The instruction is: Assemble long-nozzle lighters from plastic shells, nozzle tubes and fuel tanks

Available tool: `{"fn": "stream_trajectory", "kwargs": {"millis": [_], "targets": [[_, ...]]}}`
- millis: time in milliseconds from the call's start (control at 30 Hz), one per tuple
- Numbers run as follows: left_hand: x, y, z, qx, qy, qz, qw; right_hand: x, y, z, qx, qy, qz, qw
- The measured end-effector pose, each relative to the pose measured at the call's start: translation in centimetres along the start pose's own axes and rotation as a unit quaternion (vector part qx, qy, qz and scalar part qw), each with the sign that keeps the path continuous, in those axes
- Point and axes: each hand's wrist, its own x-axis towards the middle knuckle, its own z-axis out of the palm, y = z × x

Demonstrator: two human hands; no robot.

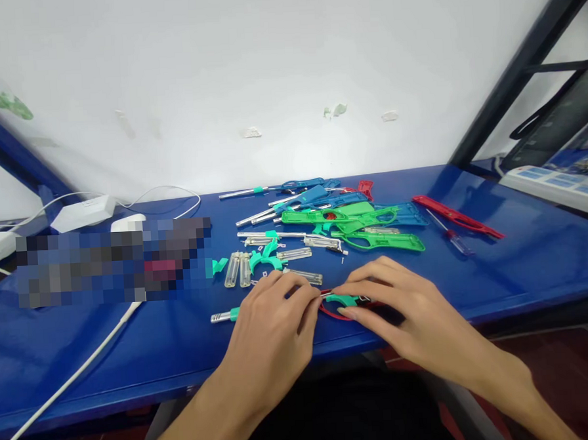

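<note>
Red casing: between the 2 hands at the lower centre of the frame, low on the blue surface point(173, 357); its curved rim point(334, 316) is thin, smooth plastic.
Long axis: roughly left to right; a silver tube point(221, 317) with a teal collar point(234, 314) juts out left of the left hand in line with it, the join hidden beneath.
Teal trigger: a glossy, curved piece point(345, 300) inside the casing, nearer the right hand and just left of its palm.
Left hand: fingertips together, clamped on the casing's left end point(279, 319).
Right hand: thumb and index finger apart, 1 on each side of the trigger point(401, 300); I cannot tell how firmly they press.
Clear reservoirs: ribbed, see-through plastic, 2 side by side point(231, 270), left of centre.
Green casings: long, hollow mouldings with open loops point(411, 242), right of centre.
Red half-shell: slim and slanted, at right point(446, 213), near a clear-handled screwdriver point(459, 243).
</note>
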Motion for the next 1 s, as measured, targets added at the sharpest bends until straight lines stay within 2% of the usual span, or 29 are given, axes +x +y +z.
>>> {"fn": "stream_trajectory", "kwargs": {"millis": [67, 267, 500, 733, 867, 1000], "targets": [[0.1, 0.2, 0.0, 0.006, -0.003, -0.009, 1.000, -0.1, 0.0, 0.1, 0.007, 0.016, 0.006, 1.000], [1.0, 0.7, -0.5, 0.039, -0.062, -0.020, 0.997, -0.3, 0.0, 0.2, 0.030, 0.044, 0.023, 0.998], [1.9, 1.1, -0.6, 0.097, -0.103, -0.026, 0.990, -1.3, 0.2, 0.2, 0.042, 0.056, 0.007, 0.997], [2.1, 1.4, -0.4, 0.146, -0.115, -0.017, 0.982, -2.2, 0.4, 0.5, 0.049, 0.072, 0.024, 0.996], [2.0, 1.3, -0.3, 0.125, -0.110, -0.025, 0.986, -2.1, 0.5, 0.5, 0.052, 0.078, 0.041, 0.995], [2.0, 1.2, -0.7, 0.101, -0.107, 0.003, 0.989, -2.1, 0.7, 0.5, 0.052, 0.090, 0.043, 0.994]]}}
